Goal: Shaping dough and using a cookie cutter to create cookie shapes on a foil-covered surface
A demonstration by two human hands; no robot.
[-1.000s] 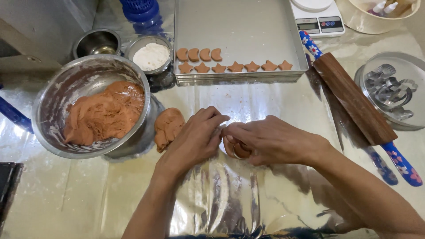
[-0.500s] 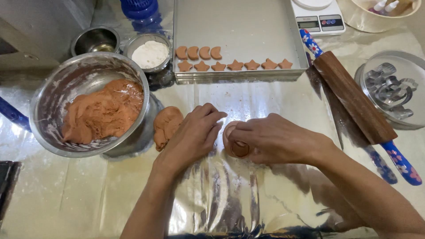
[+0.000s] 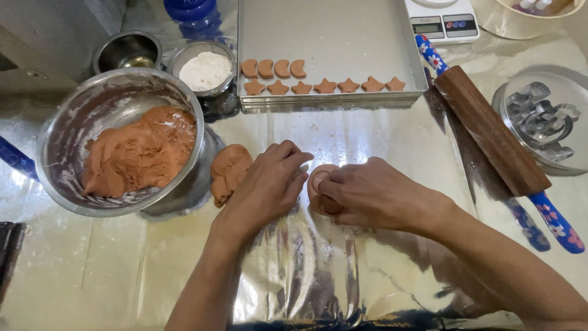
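Note:
My right hand (image 3: 373, 196) presses on a small round piece of brown dough (image 3: 320, 181) lying on the foil-covered work surface (image 3: 306, 276), fingers curled over it. My left hand (image 3: 266, 187) rests flat beside it, fingertips touching the piece's left edge. A larger lump of brown dough (image 3: 228, 171) lies just left of my left hand. A steel mixing bowl (image 3: 73, 122) holding more brown dough (image 3: 141, 156) stands at the left.
A metal baking tray (image 3: 334, 43) at the back holds crescent and star dough shapes (image 3: 318, 78). A wooden rolling pin with blue flowered handles (image 3: 493, 138) lies at the right, next to a dish of metal cutters (image 3: 545, 119). A small flour bowl (image 3: 203, 70), an empty steel cup (image 3: 127, 52) and a kitchen scale (image 3: 441, 18) stand behind.
Both hands have stayed over the small dough piece, shifting only slightly; my right fingers now press further onto it.

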